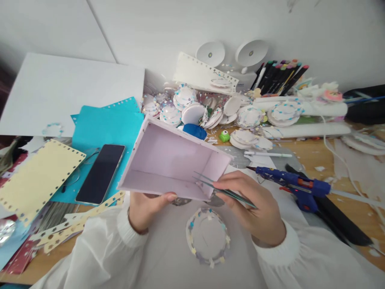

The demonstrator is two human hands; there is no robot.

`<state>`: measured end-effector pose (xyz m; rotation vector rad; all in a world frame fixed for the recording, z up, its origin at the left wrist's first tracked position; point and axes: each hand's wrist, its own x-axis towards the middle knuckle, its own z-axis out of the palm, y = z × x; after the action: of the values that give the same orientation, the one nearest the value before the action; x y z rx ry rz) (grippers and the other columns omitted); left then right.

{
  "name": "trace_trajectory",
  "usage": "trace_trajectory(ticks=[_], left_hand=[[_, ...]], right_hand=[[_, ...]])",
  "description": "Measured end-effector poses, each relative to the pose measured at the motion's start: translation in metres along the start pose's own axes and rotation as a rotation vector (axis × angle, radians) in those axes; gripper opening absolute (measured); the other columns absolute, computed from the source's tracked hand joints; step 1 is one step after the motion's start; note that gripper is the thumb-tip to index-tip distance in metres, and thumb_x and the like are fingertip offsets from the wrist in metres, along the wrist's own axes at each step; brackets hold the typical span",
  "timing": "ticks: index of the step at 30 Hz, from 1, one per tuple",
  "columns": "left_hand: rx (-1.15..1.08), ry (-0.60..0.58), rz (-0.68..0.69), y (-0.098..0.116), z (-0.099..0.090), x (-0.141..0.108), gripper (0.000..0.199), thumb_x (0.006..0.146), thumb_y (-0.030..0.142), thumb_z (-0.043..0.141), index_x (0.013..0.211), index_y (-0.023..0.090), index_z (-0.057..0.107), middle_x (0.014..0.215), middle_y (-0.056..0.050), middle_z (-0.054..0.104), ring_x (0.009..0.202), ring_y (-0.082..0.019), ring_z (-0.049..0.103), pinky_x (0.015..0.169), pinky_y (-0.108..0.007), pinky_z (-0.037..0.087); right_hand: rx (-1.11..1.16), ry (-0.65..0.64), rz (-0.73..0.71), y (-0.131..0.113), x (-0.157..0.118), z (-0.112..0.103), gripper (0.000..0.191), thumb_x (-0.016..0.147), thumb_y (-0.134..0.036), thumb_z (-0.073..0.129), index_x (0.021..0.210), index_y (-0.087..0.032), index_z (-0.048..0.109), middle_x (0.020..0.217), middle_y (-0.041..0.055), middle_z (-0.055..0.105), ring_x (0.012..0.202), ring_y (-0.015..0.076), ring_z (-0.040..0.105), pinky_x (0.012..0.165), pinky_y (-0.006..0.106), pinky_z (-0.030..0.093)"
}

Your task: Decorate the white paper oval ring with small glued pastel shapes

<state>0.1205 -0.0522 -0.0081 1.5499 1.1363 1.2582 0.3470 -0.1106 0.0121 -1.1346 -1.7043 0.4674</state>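
In the centre of the frame, an open, pale lilac rectangular box (171, 156) is tilted, its hollow side facing the camera. The left hand (146, 208) grips it from below, thumb along the lower edge; the other fingers are mostly hidden behind it. Right of centre, the right hand (255, 204) pinches slim, dark metal tweezers (237, 196) between thumb and fingers. The tips point left across the box's opening, slightly apart — whether they touch the inside or hold anything, I cannot tell.

Below the box, at lower centre, lies a ring of small blue, yellow and white pieces (210, 261). At right, a dark blue glue gun (288, 180) lies with its nozzle pointing left, near the right hand. At left, a black smartphone (100, 174) rests on turquoise card (105, 128), beside a pale yellow punched card (39, 180). White decorated discs (249, 116) crowd the upper middle — a small green figure (224, 137) sits just below them. Dark pens with coloured ends (281, 78) stand at upper right.
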Motion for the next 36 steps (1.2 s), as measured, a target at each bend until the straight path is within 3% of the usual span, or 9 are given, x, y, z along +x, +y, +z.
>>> trace_trajectory(ticks=[3,7,17,25,32,36], left_hand=[[-0.023,0.027,-0.012,0.001,0.001,0.001,0.044,0.06,0.044,0.08,0.094,0.018,0.068,0.079,-0.009,0.072,0.093,-0.034,0.067,0.088,-0.047,0.055],[-0.071,0.014,-0.015,0.001,0.003,0.003,0.042,0.061,0.049,0.078,0.09,0.02,0.068,0.078,-0.008,0.072,0.097,-0.034,0.066,0.09,-0.047,0.054],[-0.232,0.008,-0.065,-0.014,0.002,0.0,0.055,0.058,0.05,0.081,0.099,0.017,0.064,0.088,-0.01,0.071,0.097,-0.03,0.066,0.085,-0.04,0.056],[-0.283,-0.013,-0.096,-0.023,0.001,-0.002,0.055,0.06,0.049,0.08,0.102,0.018,0.064,0.089,-0.01,0.071,0.101,-0.031,0.065,0.09,-0.043,0.054],[-0.29,-0.023,-0.103,-0.021,0.001,-0.003,0.051,0.061,0.045,0.08,0.101,0.016,0.065,0.089,-0.01,0.072,0.1,-0.031,0.066,0.086,-0.04,0.056],[-0.29,-0.024,-0.117,-0.018,0.002,-0.003,0.046,0.062,0.043,0.081,0.097,0.018,0.066,0.089,-0.01,0.072,0.097,-0.03,0.067,0.084,-0.038,0.057]], right_hand=[[-0.02,-0.071,-0.082,-0.001,0.003,-0.003,0.024,0.083,-0.01,0.061,0.1,-0.026,0.069,0.096,0.0065,0.069,0.086,0.0195,0.067,0.073,0.033,0.057],[-0.007,-0.153,-0.066,-0.003,0.003,-0.006,0.028,0.084,-0.008,0.059,0.103,-0.026,0.069,0.096,0.0043,0.074,0.087,0.0177,0.07,0.075,0.029,0.06],[0.015,-0.156,-0.071,-0.009,0.002,-0.004,0.032,0.084,-0.004,0.051,0.1,-0.025,0.07,0.092,0.0029,0.077,0.083,0.0165,0.073,0.069,0.027,0.062],[0.013,-0.097,-0.044,-0.01,-0.005,0.003,0.043,0.079,0.001,0.044,0.097,-0.028,0.07,0.088,0.001,0.077,0.077,0.0167,0.073,0.062,0.029,0.061],[0.002,-0.012,0.003,-0.012,-0.008,0.012,0.035,0.077,0.0,0.048,0.09,-0.025,0.07,0.074,0.001,0.075,0.066,0.0141,0.071,0.056,0.025,0.057],[0.021,0.015,0.037,-0.013,-0.008,0.014,0.034,0.078,0.0,0.048,0.088,-0.023,0.07,0.078,0.003,0.075,0.06,0.0122,0.068,0.053,0.024,0.055]])
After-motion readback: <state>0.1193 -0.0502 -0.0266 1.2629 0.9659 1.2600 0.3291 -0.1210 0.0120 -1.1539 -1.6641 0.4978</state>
